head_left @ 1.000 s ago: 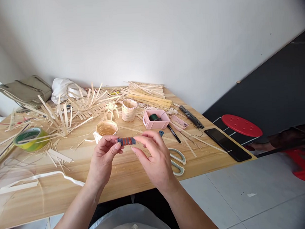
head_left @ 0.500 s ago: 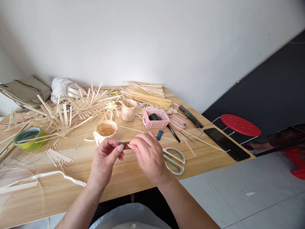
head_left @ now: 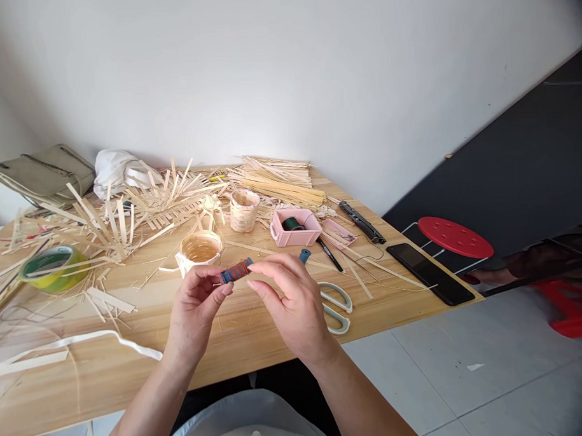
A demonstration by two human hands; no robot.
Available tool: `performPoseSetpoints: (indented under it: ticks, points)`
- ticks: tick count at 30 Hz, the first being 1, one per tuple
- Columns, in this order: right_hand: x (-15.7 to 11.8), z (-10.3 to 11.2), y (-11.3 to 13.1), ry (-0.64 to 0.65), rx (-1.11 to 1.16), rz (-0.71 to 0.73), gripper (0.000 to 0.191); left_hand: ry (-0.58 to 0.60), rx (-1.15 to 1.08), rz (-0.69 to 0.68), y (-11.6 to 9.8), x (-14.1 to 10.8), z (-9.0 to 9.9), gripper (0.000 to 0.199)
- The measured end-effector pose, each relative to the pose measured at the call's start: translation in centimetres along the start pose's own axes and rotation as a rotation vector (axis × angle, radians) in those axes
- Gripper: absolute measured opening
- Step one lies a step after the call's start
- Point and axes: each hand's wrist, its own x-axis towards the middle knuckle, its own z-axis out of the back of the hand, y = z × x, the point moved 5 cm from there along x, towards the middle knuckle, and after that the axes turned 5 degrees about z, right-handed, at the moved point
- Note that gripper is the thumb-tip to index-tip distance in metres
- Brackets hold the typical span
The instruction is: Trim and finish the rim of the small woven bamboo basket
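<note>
Between the thumb and fingers of my left hand (head_left: pixel 196 304) is a small thread spool (head_left: pixel 236 271), blue with reddish-orange thread wound round it. It tilts slightly up to the right. My right hand (head_left: pixel 294 300) is open beside its right end, with thumb and forefinger apart; the forefinger tip is at or very near the spool, and I cannot tell whether it touches. A plain blue spool (head_left: pixel 305 255) stands on the table just behind my right hand. Scissors with pale handles (head_left: pixel 341 323) lie to the right, their blades hidden by that hand. A small woven basket (head_left: pixel 201 248) stands behind my left hand.
A second woven basket (head_left: pixel 244 211), a pink box (head_left: pixel 297 228) with dark green thread, a black pen (head_left: pixel 330 255), a utility knife (head_left: pixel 362 222) and a phone (head_left: pixel 429 273) are on the table (head_left: pixel 182 381). Wood strips (head_left: pixel 123 217) and a tape roll (head_left: pixel 54 269) lie left.
My right thumb and forefinger have parted from their pinch at the spool and moved slightly right. More of the spool shows now, its right end tilted up.
</note>
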Motion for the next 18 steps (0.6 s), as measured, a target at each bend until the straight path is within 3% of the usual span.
performPoseSetpoints:
  ticks: [4,11,18]
  points:
    - [0.9,-0.2,-0.6,0.051,0.038,-0.058,0.013,0.034,0.063,-0.067,-0.4,-0.2,-0.2,0.018]
    - [2.1,-1.5,-2.2,0.326,0.296,-0.228,0.017,0.096,0.173,-0.075,-0.9,-0.6,-0.2,0.014]
    - [0.9,-2.3,-3.7,0.223,0.549,-0.457,0.012,0.145,-0.040,0.093,0.3,-0.4,0.2,0.015]
